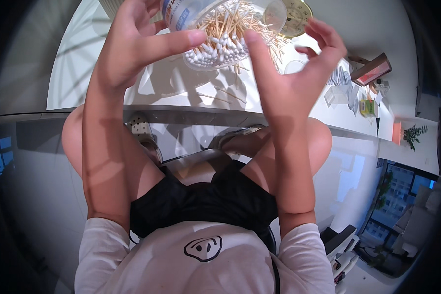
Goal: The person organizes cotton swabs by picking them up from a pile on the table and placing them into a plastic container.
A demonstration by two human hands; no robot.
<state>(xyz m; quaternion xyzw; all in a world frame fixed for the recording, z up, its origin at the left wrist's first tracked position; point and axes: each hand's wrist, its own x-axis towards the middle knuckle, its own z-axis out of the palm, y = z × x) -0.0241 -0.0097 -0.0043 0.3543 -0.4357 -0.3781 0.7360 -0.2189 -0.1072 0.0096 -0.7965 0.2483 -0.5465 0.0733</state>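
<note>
My left hand (132, 46) grips a clear round plastic tub (187, 60) with a blue-and-white label, its thumb lying across the near side. The tub is tilted toward me, and it holds many cotton swabs (225, 36) with white tips and pale sticks. My right hand (299, 73) is open at the tub's right side, fingers spread. Its thumb tip is at the swabs; I cannot tell whether it touches them. Behind that thumb, loose swabs (279, 49) lie in a heap on the white table (157, 90). A few single swabs (213, 97) lie nearer the front edge.
A round gold-rimmed dial gauge (295, 18) stands at the back, beside a clear round piece of plastic (275, 14). To the right are a clear box (335, 95), a yellow-green packet (368, 108), a brown-framed object (372, 69) and a potted plant (414, 134). My knees are under the table edge.
</note>
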